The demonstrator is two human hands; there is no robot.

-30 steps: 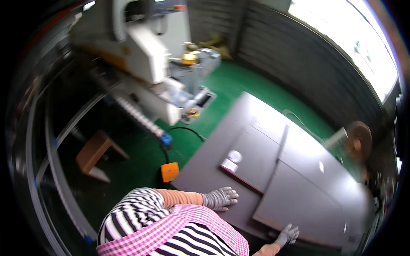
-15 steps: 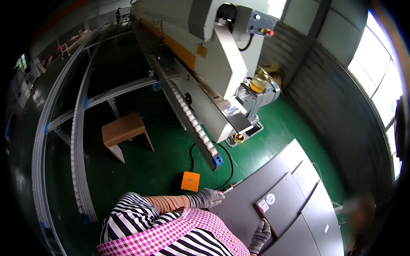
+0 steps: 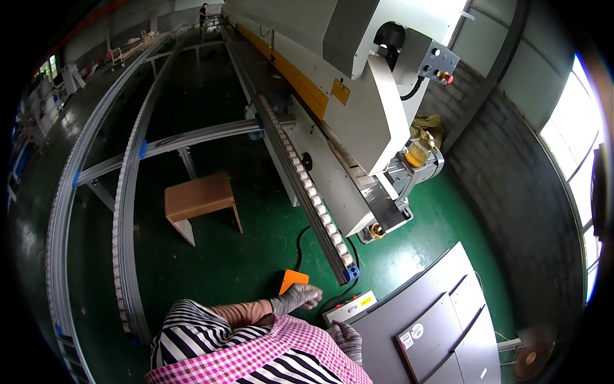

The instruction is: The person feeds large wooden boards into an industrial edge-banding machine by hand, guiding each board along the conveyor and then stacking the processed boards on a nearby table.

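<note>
My left hand (image 3: 298, 298), in a grey knit glove, hangs in the air in front of my body, fingers curled and nothing visible in them. Just past it lies an orange box (image 3: 293, 280) on the floor. My right hand (image 3: 346, 340), gloved alike, is held close to my apron with its fingers bent in; I see nothing in it. It is near the left edge of a stack of grey panels (image 3: 396, 313). On top lies a smaller grey panel (image 3: 435, 329) bearing a round sticker and a white label. A white control box (image 3: 350, 308) with red buttons sits beside the stack.
A long machine (image 3: 358, 121) with a button panel (image 3: 439, 61) runs into the distance. Roller rails (image 3: 307, 185) and an aluminium frame (image 3: 128, 211) stand left of it. A brown stool (image 3: 199, 195) stands between the rails. A dark cable (image 3: 299, 246) crosses the green floor.
My right hand has left the small panel's edge and drawn back to my body. My left hand has shifted slightly left. The view has turned, and more of the control box shows.
</note>
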